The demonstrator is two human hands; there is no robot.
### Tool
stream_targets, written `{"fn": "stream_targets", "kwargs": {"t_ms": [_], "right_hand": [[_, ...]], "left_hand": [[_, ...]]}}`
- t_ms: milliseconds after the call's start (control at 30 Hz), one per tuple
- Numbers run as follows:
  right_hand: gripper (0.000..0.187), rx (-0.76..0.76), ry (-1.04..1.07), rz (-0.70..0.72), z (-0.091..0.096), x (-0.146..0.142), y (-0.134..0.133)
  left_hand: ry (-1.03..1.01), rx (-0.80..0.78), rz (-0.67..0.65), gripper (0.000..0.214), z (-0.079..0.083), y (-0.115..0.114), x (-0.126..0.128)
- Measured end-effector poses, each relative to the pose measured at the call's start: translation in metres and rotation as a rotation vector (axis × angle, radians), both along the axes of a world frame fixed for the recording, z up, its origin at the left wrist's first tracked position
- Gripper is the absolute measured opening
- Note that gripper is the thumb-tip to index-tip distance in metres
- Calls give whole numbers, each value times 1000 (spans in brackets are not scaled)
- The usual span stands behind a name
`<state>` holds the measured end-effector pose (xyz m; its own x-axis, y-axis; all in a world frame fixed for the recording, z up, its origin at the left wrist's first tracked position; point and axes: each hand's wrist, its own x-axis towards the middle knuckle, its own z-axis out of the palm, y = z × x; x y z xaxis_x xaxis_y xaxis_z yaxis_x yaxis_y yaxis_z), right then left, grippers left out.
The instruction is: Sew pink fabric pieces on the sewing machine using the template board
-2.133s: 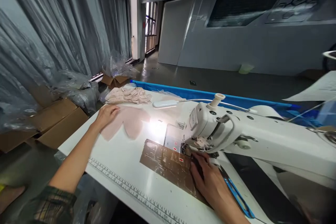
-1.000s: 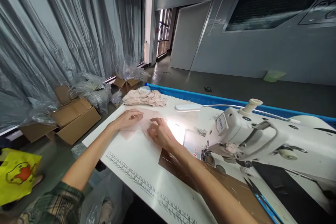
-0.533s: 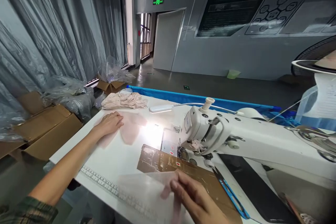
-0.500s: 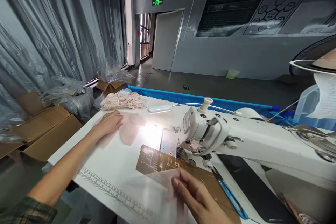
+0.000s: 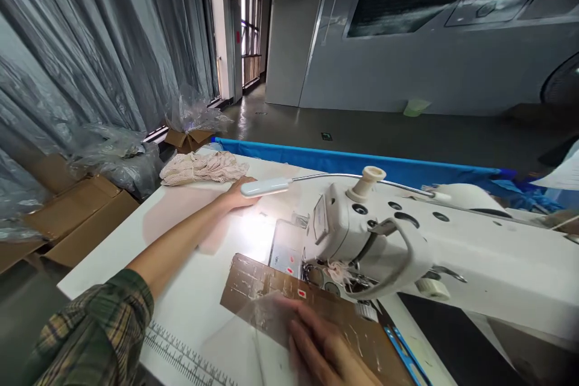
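My left hand [image 5: 239, 194] reaches far across the white table [image 5: 113, 253] and lies flat on thin pink fabric pieces [image 5: 176, 212]. Its fingertips are hidden under the white lamp head [image 5: 265, 187]. Just beyond it sits a pile of beige lace fabric [image 5: 199, 167]. At the bottom edge, my right hand [image 5: 319, 347] grips a sheer, nearly see-through fabric piece [image 5: 265, 319]. That piece lies over the near corner of a brown cardboard plate [image 5: 335, 310] in front of the white sewing machine [image 5: 362, 235].
A printed ruler [image 5: 181, 353] runs along the table's near edge. A blue-handled tool [image 5: 400, 353] lies right of the brown plate. Cardboard boxes [image 5: 81, 211] and plastic bags [image 5: 117, 157] crowd the floor at left. A blue border [image 5: 362, 160] lines the table's far side.
My left arm has stretched further forward, the hand now under the lamp. My right hand left the needle area, picked up the sheer piece beside the left hand and brought it to the brown plate.
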<state>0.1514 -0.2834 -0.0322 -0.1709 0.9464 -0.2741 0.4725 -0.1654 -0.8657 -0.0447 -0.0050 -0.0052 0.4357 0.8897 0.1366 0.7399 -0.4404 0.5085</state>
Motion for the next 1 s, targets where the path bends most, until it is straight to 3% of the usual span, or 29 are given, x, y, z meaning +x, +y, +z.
{"fn": "stream_targets", "kwargs": {"t_ms": [133,267,367,433,500,533,600,667,733,833,900,1000], "right_hand": [[61,16,-25,48,-2,-3,0],[60,-7,15,96,6,-9,4],[55,-20,86,149,10,-14,8],[51,5,123,180,12,-15,11],[48,11,160,212,14,-14,14],[46,-16,184,238,16,-13,14],[47,-150,246,287,22,-9,12],[54,-310,316,309,30,-3,6],[55,-410,370,329,40,3,-2],[52,-443,392,394,51,13,-13],[52,-406,368,383,55,19,-13],[47,-296,258,250,56,26,-1]], "left_hand": [[-43,26,-15,22,12,-2,-5],[-111,94,-71,30,28,-50,-13],[-125,43,-341,28,27,-107,-17],[-117,-67,-623,45,21,-139,-18],[-100,-87,-791,53,14,-160,-18],[-104,-97,-815,50,11,-165,-19],[-131,-179,-780,32,10,-171,-22],[-171,-358,-740,19,13,-173,-28],[-223,-607,-734,23,21,-177,-34],[-362,-933,-694,37,28,-186,-35],[-484,-1004,-584,43,25,-190,-30],[-586,-943,-330,46,13,-192,-19]]}}
